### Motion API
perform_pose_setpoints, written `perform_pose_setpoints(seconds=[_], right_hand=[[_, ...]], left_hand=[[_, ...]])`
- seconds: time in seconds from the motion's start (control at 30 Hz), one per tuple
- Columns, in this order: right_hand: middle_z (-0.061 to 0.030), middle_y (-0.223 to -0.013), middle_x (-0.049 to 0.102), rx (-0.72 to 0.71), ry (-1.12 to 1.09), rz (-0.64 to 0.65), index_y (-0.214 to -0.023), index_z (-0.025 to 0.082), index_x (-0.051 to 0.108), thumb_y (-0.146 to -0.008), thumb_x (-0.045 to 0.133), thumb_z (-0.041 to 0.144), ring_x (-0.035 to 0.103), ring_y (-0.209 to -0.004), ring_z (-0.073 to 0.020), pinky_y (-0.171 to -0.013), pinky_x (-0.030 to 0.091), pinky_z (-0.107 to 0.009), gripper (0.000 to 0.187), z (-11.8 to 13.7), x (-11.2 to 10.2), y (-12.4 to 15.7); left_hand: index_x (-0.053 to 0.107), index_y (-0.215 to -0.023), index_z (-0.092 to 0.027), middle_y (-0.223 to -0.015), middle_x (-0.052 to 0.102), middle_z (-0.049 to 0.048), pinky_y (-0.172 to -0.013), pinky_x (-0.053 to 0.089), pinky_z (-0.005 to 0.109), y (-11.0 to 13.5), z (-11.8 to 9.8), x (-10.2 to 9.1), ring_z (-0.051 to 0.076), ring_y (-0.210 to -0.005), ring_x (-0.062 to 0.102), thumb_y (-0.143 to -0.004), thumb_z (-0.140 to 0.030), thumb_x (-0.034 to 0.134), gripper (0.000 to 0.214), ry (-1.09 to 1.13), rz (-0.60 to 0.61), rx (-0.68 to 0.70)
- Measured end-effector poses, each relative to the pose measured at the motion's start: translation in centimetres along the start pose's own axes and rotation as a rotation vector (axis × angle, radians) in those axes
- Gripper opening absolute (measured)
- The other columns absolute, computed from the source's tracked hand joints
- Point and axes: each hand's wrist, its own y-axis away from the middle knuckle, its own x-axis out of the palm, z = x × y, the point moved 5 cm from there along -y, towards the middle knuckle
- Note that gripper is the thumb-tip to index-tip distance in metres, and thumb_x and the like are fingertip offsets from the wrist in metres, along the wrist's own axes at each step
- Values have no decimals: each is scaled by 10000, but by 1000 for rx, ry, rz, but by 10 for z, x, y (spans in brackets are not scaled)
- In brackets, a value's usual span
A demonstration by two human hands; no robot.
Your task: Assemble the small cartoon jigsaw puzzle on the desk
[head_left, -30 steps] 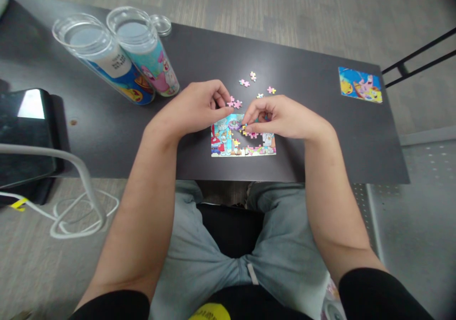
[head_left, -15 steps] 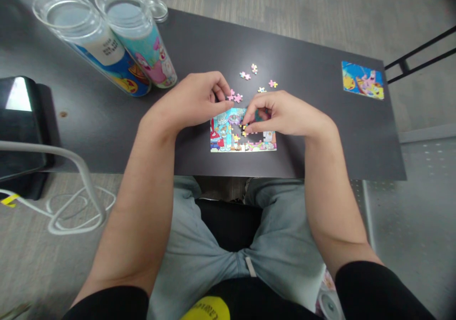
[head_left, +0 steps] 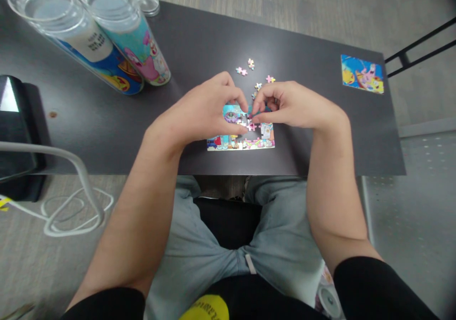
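Observation:
A partly assembled jigsaw puzzle (head_left: 221, 144) lies near the front edge of the dark table, with a dark gap in its middle. My left hand (head_left: 204, 108) reaches over its left part, thumb and forefinger curved around small pieces at the gap. My right hand (head_left: 290, 103) comes in from the other side, its thumb and forefinger closed at the same pieces. A pink puzzle piece (head_left: 251, 126) shows just below the fingertips, within the gap. Fingers partly hide the contact. Several loose puzzle pieces (head_left: 242, 71) lie beyond the hands.
Two clear-topped printed canisters (head_left: 151, 61) stand at the left, beside a clear lid (head_left: 147, 3). A picture card (head_left: 362, 74) lies at the table's right end. At the far left are a black device (head_left: 17, 130) and a white cable (head_left: 80, 168).
The pink pieces by my left hand have come down to the puzzle's gap. My left hand has moved right, closer to my right hand. The view has shifted slightly.

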Motion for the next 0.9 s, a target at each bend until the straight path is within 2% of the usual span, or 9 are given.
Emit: perform_pose_setpoints(seconds=[0.17,0.3,0.43,0.53,0.73,0.9], right_hand=[[24,-802,672,8,6,17,-951,283,868,-888,1204,463,621,-802,-210,-742,450,-411,387,-3,5,-5],[24,-821,688,1,40,21,-989,277,885,-908,1180,423,601,-803,-201,-722,424,-395,339,-4,5,-6],[33,-815,668,31,61,54,-1016,262,872,-906,1170,417,599,-816,-199,-720,424,-381,353,-1,4,-6],[38,-808,647,43,75,61,-1017,258,862,-920,1151,401,592,-812,-197,-721,427,-380,337,1,4,-7],[31,-813,655,37,81,61,-996,264,857,-909,1168,408,608,-831,-207,-734,433,-384,353,0,4,-8],[31,-829,667,36,72,57,-998,254,861,-913,1151,341,608,-826,-197,-742,433,-380,314,-1,4,-7]], left_hand=[[1007,-1159,-322,-1275,777,60,-1088,617,455,-4,0,11,354,-1189,806,-887,-385,1111,297,-82,10,-14],[1034,-1155,-321,-1226,807,62,-1019,584,429,-4,-2,11,341,-1135,816,-935,-457,1097,266,-153,50,-21],[1042,-1182,-308,-1206,842,56,-966,566,386,-3,-7,10,309,-1121,830,-992,-425,1049,223,-228,83,-13],[1043,-1193,-286,-1235,869,70,-963,573,383,-3,-8,10,302,-1123,838,-991,-384,1053,225,-232,72,15],[1051,-1236,-320,-1267,892,62,-1017,595,406,-3,-8,12,325,-1196,870,-1051,-404,1012,207,-222,53,29],[1055,-1180,-330,-1150,904,45,-977,585,404,-3,-9,12,325,-1156,877,-1054,-433,1008,169,-249,32,46]])
